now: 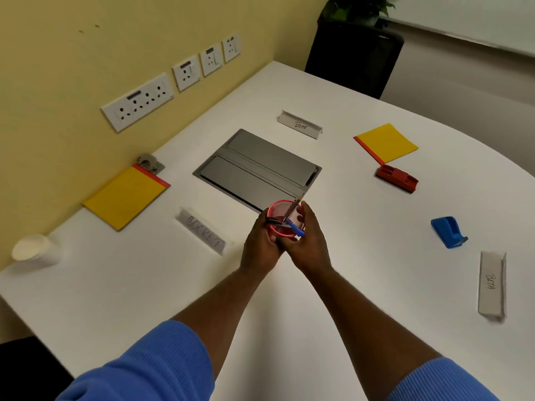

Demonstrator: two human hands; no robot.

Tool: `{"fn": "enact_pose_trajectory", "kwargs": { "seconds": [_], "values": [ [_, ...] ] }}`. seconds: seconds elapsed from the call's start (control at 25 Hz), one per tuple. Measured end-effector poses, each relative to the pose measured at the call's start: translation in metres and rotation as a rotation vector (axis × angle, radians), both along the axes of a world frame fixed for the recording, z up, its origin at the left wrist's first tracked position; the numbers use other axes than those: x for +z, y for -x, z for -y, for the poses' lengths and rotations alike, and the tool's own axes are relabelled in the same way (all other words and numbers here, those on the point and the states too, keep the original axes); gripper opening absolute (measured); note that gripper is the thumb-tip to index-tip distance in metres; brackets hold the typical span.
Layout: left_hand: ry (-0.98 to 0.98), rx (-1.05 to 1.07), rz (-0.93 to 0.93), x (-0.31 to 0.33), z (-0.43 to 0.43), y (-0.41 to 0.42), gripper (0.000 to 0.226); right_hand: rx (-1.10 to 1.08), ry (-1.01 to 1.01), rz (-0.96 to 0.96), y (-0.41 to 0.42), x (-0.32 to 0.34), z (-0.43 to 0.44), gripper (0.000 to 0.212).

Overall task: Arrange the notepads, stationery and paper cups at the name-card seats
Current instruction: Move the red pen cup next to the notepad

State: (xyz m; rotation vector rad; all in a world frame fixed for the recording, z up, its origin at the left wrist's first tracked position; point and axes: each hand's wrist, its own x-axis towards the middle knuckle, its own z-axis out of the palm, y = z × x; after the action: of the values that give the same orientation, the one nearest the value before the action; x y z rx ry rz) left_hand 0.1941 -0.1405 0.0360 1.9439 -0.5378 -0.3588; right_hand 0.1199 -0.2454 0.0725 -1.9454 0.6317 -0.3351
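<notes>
Both my hands wrap a red mesh pen cup (282, 211) above the table's middle; my left hand (260, 247) holds its left side, my right hand (311, 241) its right. A pencil and a blue-capped pen (296, 228) stick out of the cup. One yellow notepad (126, 196) lies at the left near the "SOCKET" name card (202, 231). Another yellow notepad (386, 143) lies at the right past the "BEAR" name card (301, 124). The "BETA" name card (492, 285) stands far right. A white paper cup (34, 250) sits at the far left edge.
A grey cable hatch (257, 166) is set into the white table (173, 285). A red stapler-like holder (396, 178), a blue tape dispenser (448, 231) and a grey punch (149, 163) lie around. Wall sockets (139, 101) and a black chair (354, 57) stand behind.
</notes>
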Motion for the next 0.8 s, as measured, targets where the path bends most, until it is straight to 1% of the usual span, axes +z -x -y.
{"fn": "enact_pose_trajectory", "kwargs": {
  "seconds": [0.08, 0.16, 0.28, 0.4, 0.52, 0.6, 0.64, 0.72, 0.8],
  "values": [
    [-0.001, 0.047, -0.008, 0.002, -0.024, -0.001, 0.078, 0.066, 0.013, -0.002, -0.006, 0.006, -0.02, 0.095],
    [-0.032, 0.103, 0.016, 0.002, -0.047, -0.004, 0.076, 0.116, 0.035, 0.004, -0.014, 0.008, -0.04, 0.093],
    [-0.096, 0.135, 0.079, 0.001, -0.085, -0.014, 0.081, 0.173, 0.05, -0.017, -0.031, 0.007, -0.069, 0.09],
    [-0.161, 0.146, 0.103, -0.005, -0.116, -0.03, 0.087, 0.215, 0.066, -0.021, -0.051, 0.002, -0.094, 0.097],
    [-0.21, 0.143, 0.157, -0.015, -0.147, -0.047, 0.104, 0.228, 0.046, -0.032, -0.071, -0.003, -0.111, 0.105],
    [-0.3, 0.141, 0.195, -0.026, -0.168, -0.059, 0.12, 0.236, 0.054, -0.046, -0.084, -0.006, -0.115, 0.107],
    [-0.361, 0.158, 0.169, -0.031, -0.178, -0.064, 0.127, 0.237, 0.064, -0.05, -0.091, -0.007, -0.114, 0.105],
    [-0.484, 0.207, 0.103, -0.044, -0.196, -0.076, 0.126, 0.228, 0.073, -0.056, -0.104, -0.01, -0.112, 0.102],
    [-0.57, 0.23, 0.072, -0.058, -0.212, -0.09, 0.114, 0.223, 0.075, -0.065, -0.117, -0.014, -0.108, 0.1]
  ]
}}
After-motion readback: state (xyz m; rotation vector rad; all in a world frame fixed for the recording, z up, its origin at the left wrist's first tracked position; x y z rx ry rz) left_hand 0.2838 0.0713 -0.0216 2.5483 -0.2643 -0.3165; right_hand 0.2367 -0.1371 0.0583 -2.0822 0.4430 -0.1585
